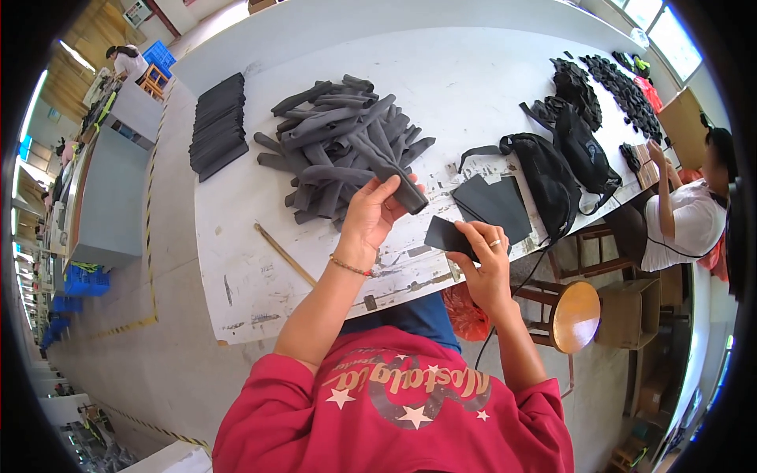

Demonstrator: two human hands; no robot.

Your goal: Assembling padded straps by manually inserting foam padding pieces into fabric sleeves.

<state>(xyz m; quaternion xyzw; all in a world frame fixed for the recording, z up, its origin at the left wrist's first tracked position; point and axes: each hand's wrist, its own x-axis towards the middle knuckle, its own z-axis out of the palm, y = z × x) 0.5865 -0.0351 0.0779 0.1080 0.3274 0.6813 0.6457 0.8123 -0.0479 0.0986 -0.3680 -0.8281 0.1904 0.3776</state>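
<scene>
My left hand (371, 217) is closed round the near end of a dark grey fabric tube (388, 167), whose far part lies over a heap of similar tubes (327, 138). To its right, my right hand (485, 264) pinches a flat black rectangular piece (444, 234) between thumb and fingers. The piece and the tube's end are close together but apart. Just beyond my right hand, several flat dark sheets (505, 206) overlap on the white table (244, 229).
A neat dark stack (219, 126) lies left of the heap. A wooden stick (282, 254) rests near the table's front edge. Black bags (540, 177) and small black pieces (623, 91) lie at right. A round stool (576, 317) stands below; a co-worker (682, 213) sits at far right.
</scene>
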